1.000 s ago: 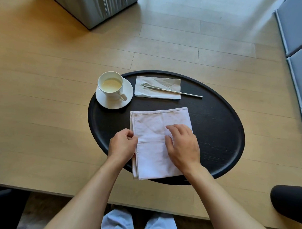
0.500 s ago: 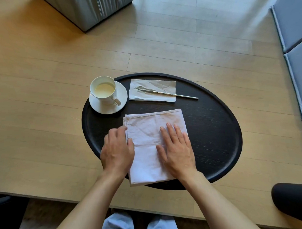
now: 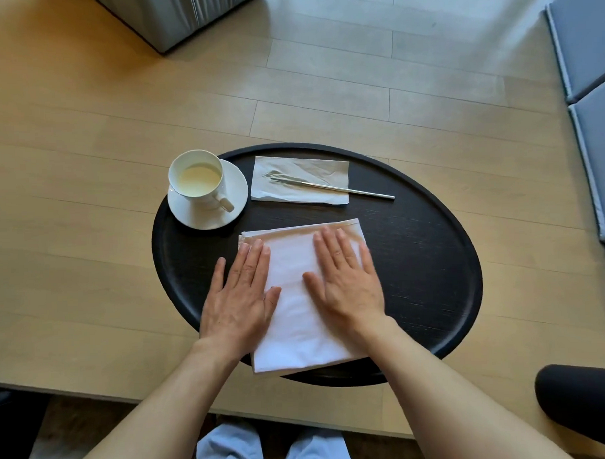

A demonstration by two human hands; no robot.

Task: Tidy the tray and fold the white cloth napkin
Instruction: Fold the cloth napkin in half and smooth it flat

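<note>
The folded white cloth napkin (image 3: 294,319) lies as a rectangle on the near part of the black oval tray (image 3: 429,279), its near edge over the tray's rim. My left hand (image 3: 240,296) rests flat on the napkin's left edge, fingers spread. My right hand (image 3: 346,282) lies flat on its right half, palm down. Neither hand grips anything. At the tray's far left stands a white cup (image 3: 198,179) with pale liquid on a white saucer (image 3: 232,211). Behind the cloth lies a paper napkin (image 3: 323,172) with a metal utensil (image 3: 330,186) across it.
The tray sits on a light wooden table (image 3: 88,236) whose near edge runs just below the tray. A grey upholstered block (image 3: 180,17) stands at the far left, grey cushions (image 3: 587,65) at the right, and a dark rounded object (image 3: 581,408) at the near right.
My left hand went from a closed pinch on the napkin's left edge to lying flat. Both hands have slid forward over the cloth, pressing it flat.
</note>
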